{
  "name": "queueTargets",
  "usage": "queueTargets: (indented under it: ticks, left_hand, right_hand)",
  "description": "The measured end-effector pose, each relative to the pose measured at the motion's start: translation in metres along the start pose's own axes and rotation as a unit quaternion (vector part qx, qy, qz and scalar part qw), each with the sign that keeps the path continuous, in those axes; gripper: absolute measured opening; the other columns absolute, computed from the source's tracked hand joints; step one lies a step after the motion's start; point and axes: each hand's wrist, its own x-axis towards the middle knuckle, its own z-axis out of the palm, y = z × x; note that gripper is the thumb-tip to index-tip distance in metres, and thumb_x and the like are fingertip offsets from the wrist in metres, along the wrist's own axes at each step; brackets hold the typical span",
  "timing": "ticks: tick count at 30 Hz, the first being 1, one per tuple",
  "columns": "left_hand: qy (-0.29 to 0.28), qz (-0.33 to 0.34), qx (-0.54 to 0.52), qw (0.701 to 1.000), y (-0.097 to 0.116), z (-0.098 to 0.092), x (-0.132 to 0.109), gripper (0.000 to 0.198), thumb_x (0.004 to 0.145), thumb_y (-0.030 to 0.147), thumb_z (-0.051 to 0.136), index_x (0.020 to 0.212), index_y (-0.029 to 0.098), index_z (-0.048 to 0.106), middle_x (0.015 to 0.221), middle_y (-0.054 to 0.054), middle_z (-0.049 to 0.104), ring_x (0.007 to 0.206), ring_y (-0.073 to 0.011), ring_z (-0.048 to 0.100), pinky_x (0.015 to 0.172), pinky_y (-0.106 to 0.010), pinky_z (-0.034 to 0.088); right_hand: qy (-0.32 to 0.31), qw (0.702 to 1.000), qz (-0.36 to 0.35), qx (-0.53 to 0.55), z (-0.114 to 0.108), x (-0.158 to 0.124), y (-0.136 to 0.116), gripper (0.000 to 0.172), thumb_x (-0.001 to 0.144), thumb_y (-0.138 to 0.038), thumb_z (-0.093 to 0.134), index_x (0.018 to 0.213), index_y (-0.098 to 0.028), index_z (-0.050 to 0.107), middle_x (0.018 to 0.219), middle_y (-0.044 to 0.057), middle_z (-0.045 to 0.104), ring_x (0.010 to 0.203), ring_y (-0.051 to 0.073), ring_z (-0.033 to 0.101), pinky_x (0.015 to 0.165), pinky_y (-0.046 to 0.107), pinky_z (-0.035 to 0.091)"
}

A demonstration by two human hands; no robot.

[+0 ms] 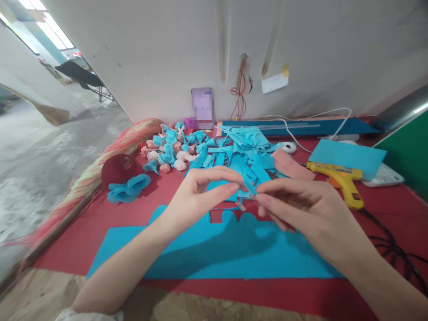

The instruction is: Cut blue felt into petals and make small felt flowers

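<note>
Between my two hands, over the middle of the red table, is a small narrow blue piece (248,184). My left hand (207,189) has its thumb and fingers curved around the piece's left side. My right hand (294,203) pinches its lower right end between thumb and fingertips. Below both hands lies a wide blue sheet (214,254), with rounded blue shapes (248,218) along its far edge. Just beyond the fingers is a heap of blue cut pieces (247,142).
Blue and pink rolled flowers (170,147) lie at the back left, near a red roll (118,169) and blue petals (129,189). A yellow glue gun (344,178) with a black cord rests at the right. A pale wall (167,53) rises behind.
</note>
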Motion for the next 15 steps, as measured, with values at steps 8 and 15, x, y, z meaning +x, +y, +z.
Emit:
queueTargets:
  ticks: [8,15]
  left_hand:
    - [0.017,-0.02,-0.008,1.0,0.0047,0.0017,-0.0018,0.006,0.07,0.026,0.066,0.07,0.022,0.069,0.075,0.0,0.064,0.075,-0.0133,0.056,0.069,-0.023,0.045]
    - [0.03,-0.001,0.044,0.999,0.0037,0.0051,-0.0023,0.004,0.068,0.024,0.068,0.064,0.022,0.067,0.069,0.003,0.06,0.072,-0.0111,0.053,0.066,-0.022,0.043]
  right_hand:
    - [0.027,0.999,-0.009,-0.037,0.0055,-0.004,-0.0041,0.003,0.068,-0.019,0.064,0.066,-0.022,0.066,0.051,-0.005,0.06,0.037,0.004,0.045,0.036,0.012,0.037]
    - [0.045,0.995,0.005,-0.091,0.008,-0.008,-0.0052,0.005,0.071,-0.022,0.061,0.069,-0.02,0.065,0.057,-0.003,0.063,0.048,0.007,0.056,0.04,0.012,0.042]
